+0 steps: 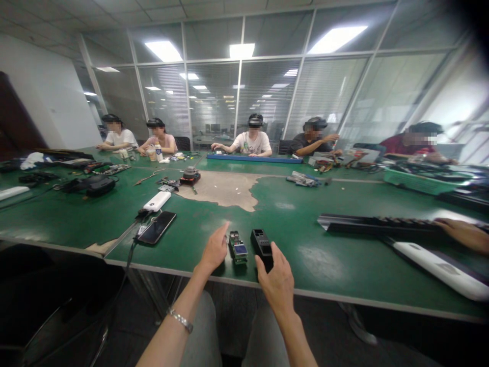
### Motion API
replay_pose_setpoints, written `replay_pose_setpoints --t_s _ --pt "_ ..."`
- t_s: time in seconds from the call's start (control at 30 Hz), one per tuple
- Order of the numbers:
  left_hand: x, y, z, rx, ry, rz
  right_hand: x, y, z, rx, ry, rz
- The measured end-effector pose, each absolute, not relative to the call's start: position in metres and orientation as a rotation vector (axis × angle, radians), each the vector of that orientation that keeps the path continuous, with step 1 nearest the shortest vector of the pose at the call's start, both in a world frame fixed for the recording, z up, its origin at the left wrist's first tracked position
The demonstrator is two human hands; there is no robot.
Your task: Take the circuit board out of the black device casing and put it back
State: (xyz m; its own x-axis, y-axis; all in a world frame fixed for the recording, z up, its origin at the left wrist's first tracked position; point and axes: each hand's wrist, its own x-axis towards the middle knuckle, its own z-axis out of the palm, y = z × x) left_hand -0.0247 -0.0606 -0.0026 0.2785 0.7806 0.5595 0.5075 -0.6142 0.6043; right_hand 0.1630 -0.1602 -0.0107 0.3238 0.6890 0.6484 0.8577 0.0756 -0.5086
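A green circuit board assembly (239, 248) with a small bluish screen lies on the green table near its front edge. Just left of it is my left hand (214, 250), fingers stretched out and holding nothing. To the right of the board lies a black plastic housing (261, 242) with rectangular openings at its far end. My right hand (275, 272) is at the near right side of this housing, thumb and fingers apart around its lower end; whether the fingertips touch it is hard to tell.
Left on the table (290, 234) are a black phone (157, 227), a white power bank (157, 201) and cables. At right, another person's hand (464, 234) rests by a long black rail (362, 224) and a white device (439, 267). Several people sit across.
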Motion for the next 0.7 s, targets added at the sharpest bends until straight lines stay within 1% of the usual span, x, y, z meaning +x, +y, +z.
replay_pose_setpoints --t_s 0.2,0.3,0.47,0.7 --pt "-0.025 -0.061 -0.001 2.239 1.185 1.249 0.166 -0.160 -0.008 -1.714 -1.387 -0.164" --pt "-0.024 -0.061 -0.002 2.245 1.186 1.242 0.162 -0.161 0.004 -1.723 -1.303 -0.092" --pt "-0.024 -0.060 -0.004 2.252 1.159 1.268 0.141 -0.162 0.029 -1.592 -1.272 -0.005" --pt "-0.024 -0.060 -0.003 2.218 1.116 1.306 0.107 -0.159 0.039 -1.576 -1.418 -0.053"
